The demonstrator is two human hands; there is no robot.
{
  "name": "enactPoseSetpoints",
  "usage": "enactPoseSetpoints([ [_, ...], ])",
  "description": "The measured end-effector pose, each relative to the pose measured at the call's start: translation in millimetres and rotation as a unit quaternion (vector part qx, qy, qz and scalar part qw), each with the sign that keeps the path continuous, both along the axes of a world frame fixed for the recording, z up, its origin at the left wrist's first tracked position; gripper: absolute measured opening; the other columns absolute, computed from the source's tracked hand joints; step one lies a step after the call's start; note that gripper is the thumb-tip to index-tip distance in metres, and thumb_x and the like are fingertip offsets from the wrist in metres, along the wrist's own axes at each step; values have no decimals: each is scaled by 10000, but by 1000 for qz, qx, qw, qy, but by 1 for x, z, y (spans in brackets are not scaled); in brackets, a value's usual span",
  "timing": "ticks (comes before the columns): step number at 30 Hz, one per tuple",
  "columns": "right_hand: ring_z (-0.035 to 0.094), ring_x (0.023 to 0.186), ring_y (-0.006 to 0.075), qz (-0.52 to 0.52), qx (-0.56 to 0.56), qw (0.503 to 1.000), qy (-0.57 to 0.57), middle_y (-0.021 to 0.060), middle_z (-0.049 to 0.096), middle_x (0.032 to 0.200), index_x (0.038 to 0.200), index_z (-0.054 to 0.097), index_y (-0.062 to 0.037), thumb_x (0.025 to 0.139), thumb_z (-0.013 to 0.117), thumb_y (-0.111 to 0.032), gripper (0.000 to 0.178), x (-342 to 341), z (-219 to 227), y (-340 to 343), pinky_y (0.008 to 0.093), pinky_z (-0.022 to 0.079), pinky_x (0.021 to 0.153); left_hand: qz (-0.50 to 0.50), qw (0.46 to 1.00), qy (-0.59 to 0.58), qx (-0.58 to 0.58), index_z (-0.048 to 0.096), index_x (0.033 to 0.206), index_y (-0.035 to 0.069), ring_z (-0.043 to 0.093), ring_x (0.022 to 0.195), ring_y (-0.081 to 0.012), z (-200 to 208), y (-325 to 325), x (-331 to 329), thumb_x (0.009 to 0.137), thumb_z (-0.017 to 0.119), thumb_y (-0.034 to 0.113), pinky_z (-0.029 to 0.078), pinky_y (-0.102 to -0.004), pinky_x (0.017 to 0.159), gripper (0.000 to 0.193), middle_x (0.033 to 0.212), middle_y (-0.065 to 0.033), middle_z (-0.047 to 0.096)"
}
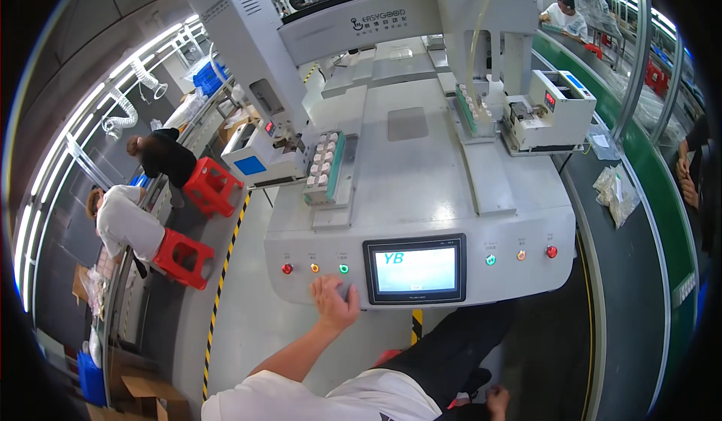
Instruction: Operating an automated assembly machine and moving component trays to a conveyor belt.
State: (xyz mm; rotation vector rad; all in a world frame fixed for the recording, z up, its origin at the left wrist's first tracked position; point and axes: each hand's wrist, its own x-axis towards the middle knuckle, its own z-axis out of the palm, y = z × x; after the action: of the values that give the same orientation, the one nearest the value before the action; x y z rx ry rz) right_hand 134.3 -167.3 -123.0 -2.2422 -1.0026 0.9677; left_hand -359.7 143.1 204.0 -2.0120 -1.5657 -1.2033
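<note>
My left hand (pixel 335 302) rests against the front edge of a large white-grey benchtop machine (pixel 421 195). Its fingers lie extended over the edge, thumb apart, holding nothing. Just above the fingertips are an orange button (pixel 314 268) and a green button (pixel 344 268); a red button (pixel 287 269) sits further left. Right of this hand is a lit touchscreen (pixel 415 269). Low in the picture, my right hand (pixel 497 402) is beside my dark-trousered leg, its fingers mostly hidden. On the machine's left stands a green tray (pixel 332 183) of white block-shaped parts.
Another parts tray (pixel 468 113) stands by the right-hand feeder unit (pixel 553 109). An overhead gantry (pixel 361 21) spans the machine. To the right, a bag of small parts (pixel 618 195) lies beside a green conveyor (pixel 662 188). Seated co-workers and red stools (pixel 180 259) are at left.
</note>
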Motion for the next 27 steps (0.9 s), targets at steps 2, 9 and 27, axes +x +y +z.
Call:
enactPoseSetpoints([
  [2, 739, 888, 326, 38, -26, 999, -22, 222, 754, 958, 1126, 739, 31, 887, 688, -182, 324, -5, 21, 2, 433, 575, 814, 5, 1000, 10, -2, 521, 1081, 68, 549, 922, -353, 0, -2, -3, 810, 750, 121, 367, -490, 827, 359, 1008, -154, 596],
  [9, 722, 1063, 440, 38, -41, 998, -33, 293, 750, 1091, 1176, 754, 0, 938, 634, -251, 366, -3, 41, 2, 488, 546, 941, -5, 1000, 18, 8, 517, 1063, 78, 562, 881, -334, 5, 0, 2, 802, 752, 118, 358, -481, 796, 354, 994, -142, 615],
  [27, 749, 955, 401, 30, -72, 997, -26, 263, 765, 958, 1079, 793, -31, 892, 633, -252, 331, -6, 38, 0, 482, 564, 878, -6, 999, 28, 28, 516, 1037, 80, 548, 839, -321, 10, 1, 3, 790, 755, 114, 356, -458, 775, 345, 967, -126, 606],
])
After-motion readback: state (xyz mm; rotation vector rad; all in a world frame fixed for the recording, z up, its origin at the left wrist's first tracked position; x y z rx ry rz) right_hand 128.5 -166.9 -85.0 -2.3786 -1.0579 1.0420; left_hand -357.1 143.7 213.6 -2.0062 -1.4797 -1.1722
